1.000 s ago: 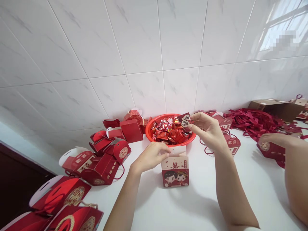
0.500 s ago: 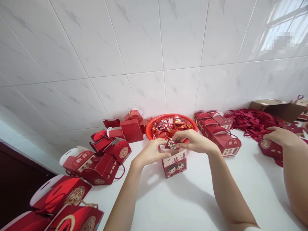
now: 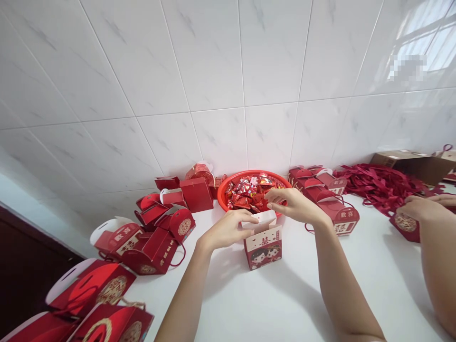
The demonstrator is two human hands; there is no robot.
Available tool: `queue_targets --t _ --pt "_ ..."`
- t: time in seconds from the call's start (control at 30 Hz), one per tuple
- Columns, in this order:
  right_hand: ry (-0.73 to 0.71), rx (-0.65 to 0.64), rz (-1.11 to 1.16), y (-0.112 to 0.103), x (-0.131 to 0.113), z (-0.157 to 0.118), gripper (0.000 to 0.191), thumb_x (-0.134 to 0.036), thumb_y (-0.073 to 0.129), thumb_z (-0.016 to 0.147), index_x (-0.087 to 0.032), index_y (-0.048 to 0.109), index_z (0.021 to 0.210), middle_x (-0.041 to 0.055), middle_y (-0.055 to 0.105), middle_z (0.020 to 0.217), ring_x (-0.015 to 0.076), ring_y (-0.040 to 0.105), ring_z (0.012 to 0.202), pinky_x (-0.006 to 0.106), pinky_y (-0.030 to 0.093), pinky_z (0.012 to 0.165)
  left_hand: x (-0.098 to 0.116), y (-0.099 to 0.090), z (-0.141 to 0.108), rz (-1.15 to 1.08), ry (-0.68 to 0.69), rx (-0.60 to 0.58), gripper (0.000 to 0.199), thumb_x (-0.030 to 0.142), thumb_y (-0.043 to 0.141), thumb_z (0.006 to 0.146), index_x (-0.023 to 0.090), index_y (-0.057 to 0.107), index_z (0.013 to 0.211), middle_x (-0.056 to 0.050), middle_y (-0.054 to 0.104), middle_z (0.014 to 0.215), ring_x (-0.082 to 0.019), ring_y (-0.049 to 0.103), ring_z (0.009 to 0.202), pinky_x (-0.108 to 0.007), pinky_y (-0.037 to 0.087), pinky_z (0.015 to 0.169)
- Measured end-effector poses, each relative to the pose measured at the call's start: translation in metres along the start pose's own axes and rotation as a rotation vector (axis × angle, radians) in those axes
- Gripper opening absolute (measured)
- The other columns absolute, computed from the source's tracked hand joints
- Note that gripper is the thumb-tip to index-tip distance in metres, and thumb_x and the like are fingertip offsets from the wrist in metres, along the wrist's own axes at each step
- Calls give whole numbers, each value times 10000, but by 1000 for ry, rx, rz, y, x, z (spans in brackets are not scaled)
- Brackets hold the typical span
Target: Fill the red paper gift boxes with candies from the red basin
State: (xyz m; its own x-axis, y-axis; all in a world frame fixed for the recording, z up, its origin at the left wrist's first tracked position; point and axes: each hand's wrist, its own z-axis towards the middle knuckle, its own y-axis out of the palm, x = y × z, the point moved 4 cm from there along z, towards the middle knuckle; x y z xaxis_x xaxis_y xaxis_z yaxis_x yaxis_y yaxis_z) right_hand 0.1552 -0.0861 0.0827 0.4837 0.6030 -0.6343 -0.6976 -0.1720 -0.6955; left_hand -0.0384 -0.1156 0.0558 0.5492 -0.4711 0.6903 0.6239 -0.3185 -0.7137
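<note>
A red and cream gift box (image 3: pixel 264 251) stands upright on the white table, its top open and two cartoon figures on its front. My left hand (image 3: pixel 230 228) pinches the upper left rim of this box. Over the near right side of a red plastic basket (image 3: pixel 221 194) hovers my right hand (image 3: pixel 294 206), fingers curved and apart, with nothing visible in it. Red-wrapped candies (image 3: pixel 249 187) fill the basket directly behind the box. The inside of the box is mostly out of sight.
Several red gift boxes (image 3: pixel 153 249) crowd the left side, and more boxes (image 3: pixel 331 204) stand right of the basket. Dark red ribbons (image 3: pixel 377 185) lie piled near a cardboard carton (image 3: pixel 409 164). Another person's hand (image 3: pixel 420 209) works at a red box (image 3: pixel 404 225) on the far right.
The red-wrapped item both my hands held over the box mouth is gone from view. My right hand has moved up and right to the basket. The other person's hands have shifted.
</note>
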Motion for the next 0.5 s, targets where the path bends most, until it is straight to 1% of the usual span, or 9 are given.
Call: queue_targets --t 0.1,0.23,0.3,0.37,0.43,0.5 --pt "25 -79 -22 2 3 -1 191 -350 594 906 -198 669 994 62 724 982 200 675 884 334 526 769 -2 -1 2 -8 5 53 290 235 603 869 217 736 1126 -56 728 1196 -241 660 1129 -347 528 945" --pt "35 -224 -53 9 6 -2 379 -438 706 824 -205 644 1117 65 716 998 226 662 885 319 511 716 -1 -5 2 11 -7 124 278 172 595 854 208 756 1078 -47 760 1123 -239 683 1083 -350 527 936" --pt "59 -258 -87 13 7 -2 404 -404 744 786 -217 645 1130 62 711 1021 236 654 904 308 497 700 1 -8 1 32 -8 128 256 179 589 856 214 768 1035 -43 767 1100 -243 692 1059 -344 530 916" --pt "101 -275 -135 17 8 0 358 -328 745 771 -221 654 1100 55 710 989 238 646 885 295 475 668 1 -9 0 43 -16 106 260 207 616 841 220 762 1055 -43 765 1101 -254 693 1052 -347 535 901" --pt "134 -278 -175 22 8 1 310 -251 718 768 -221 662 1071 50 707 940 237 638 861 287 454 644 0 -10 -1 44 -12 62 348 208 643 810 225 726 1147 -52 744 1161 -270 679 1087 -361 533 916" --pt "122 -274 -177 25 8 4 282 -210 687 775 -220 672 1056 52 708 929 235 633 854 289 448 653 -3 -11 -2 53 1 55 475 165 633 781 236 665 1250 -56 702 1256 -278 644 1156 -379 518 958"
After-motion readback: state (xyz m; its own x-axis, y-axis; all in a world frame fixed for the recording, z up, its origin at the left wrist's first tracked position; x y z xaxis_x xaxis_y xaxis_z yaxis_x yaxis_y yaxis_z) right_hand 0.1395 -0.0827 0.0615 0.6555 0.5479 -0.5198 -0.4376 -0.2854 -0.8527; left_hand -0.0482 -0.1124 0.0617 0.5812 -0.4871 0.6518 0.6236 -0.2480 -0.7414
